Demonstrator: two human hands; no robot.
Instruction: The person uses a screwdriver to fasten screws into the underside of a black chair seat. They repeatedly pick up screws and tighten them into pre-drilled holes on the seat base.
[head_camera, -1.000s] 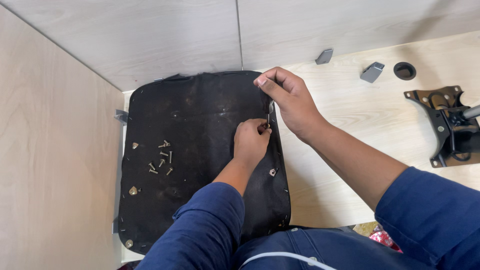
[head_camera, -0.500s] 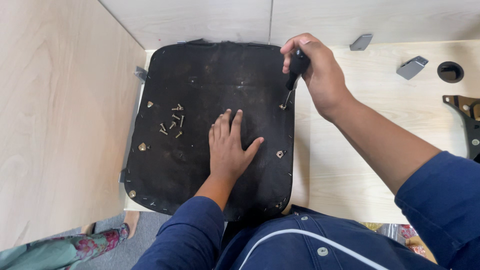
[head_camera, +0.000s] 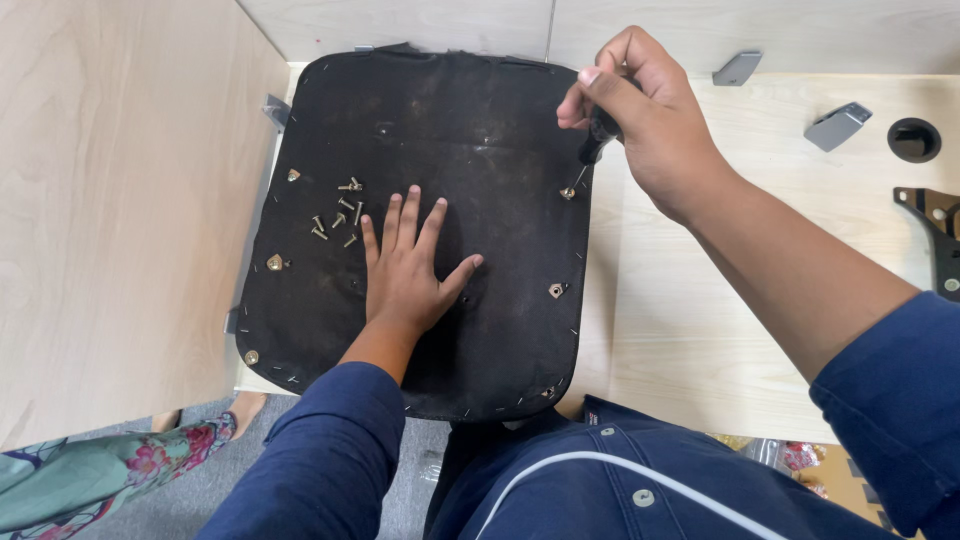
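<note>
Blue denim sleeves frame the bottom of the view, and just beyond them your left hand (head_camera: 405, 270) lies flat on the black seat base (head_camera: 470, 130), palm down, fingers spread and released, holding nothing and only pressing the panel against the pale wooden table (head_camera: 700, 330). Just up and to the left of those fingertips sits a loose scatter of brass screws (head_camera: 340, 212), near enough that your left hand is clearly the closer one to them; your right is well apart from that pile.

Farther out, at the right edge of the panel, your right hand (head_camera: 640, 115) is clenched around the dark handle of a screwdriver (head_camera: 592, 150). Its long axis runs down and slightly left from your fist, nearly upright, and the tip meets a brass fitting (head_camera: 567, 192) set into the panel's right margin. So the fastener lies directly below your gripping fingers, along the line of the shaft, and your right hand is the one over it. Whether the tip is fully seated in the head is too small to tell.

More brass fittings dot the rim: one lower on the right side (head_camera: 556, 290), two along the left edge.

Beyond the panel, two grey plastic pieces (head_camera: 835, 125) and a black round cap (head_camera: 913, 140) rest on the table, with a black metal bracket (head_camera: 935, 225) at the far right edge.
</note>
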